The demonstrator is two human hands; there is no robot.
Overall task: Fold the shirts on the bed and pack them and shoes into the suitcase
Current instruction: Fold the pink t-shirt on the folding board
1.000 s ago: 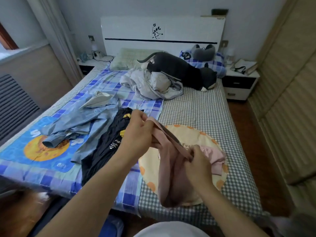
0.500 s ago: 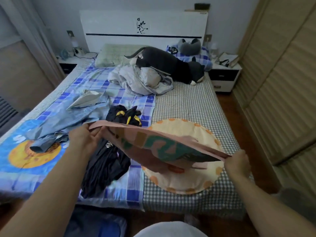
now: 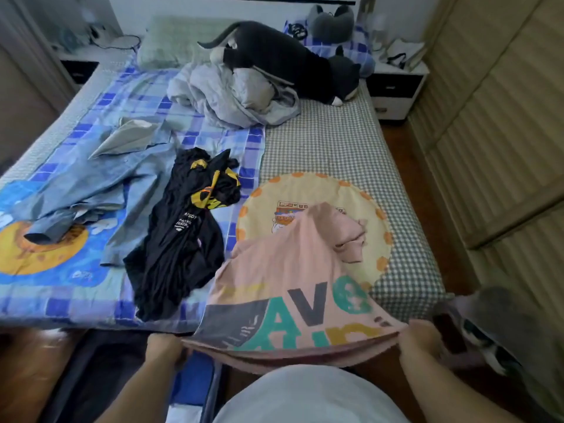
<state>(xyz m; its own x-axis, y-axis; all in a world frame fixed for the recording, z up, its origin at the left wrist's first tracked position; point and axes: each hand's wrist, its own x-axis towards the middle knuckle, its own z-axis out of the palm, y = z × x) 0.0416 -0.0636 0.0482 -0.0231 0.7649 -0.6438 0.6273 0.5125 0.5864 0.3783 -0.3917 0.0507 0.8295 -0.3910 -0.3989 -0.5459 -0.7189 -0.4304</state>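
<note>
Two hands lay the pink shirt flat on the bed

One garment is in hand: the pink cotton T-shirt with teal, grey and yellow lettering (image 3: 293, 288). Half a second ago it was stretched level in the air between the hands, above the bed. It now drapes print side up, its far part resting on the round cream cushion with the orange-dotted border (image 3: 314, 190), its near edge pulled to the foot of the checked bed (image 3: 329, 138). One sleeve lies bunched on the cushion.

The left hand (image 3: 166, 346) pinches the near left corner; its fingers are partly hidden under the cloth. The right hand (image 3: 422, 338) grips the near right corner with curled fingers. Both have dropped and drawn back toward the body.

Judgement: spreading is nearly complete; the folds themselves are not yet begun. The bunched sleeve probably needs smoothing first.

Unfolded, and where they were in the earlier pictures: the black shirt with yellow markings (image 3: 183, 233) and the light-blue denim shirt (image 3: 100, 190), side by side left of the cushion. A dark open suitcase with blue lining (image 3: 195, 374) shows on the floor below the left hand; its contents cannot be made out. A grey shoe-like item (image 3: 500, 328) lies blurred at the right edge.
</note>
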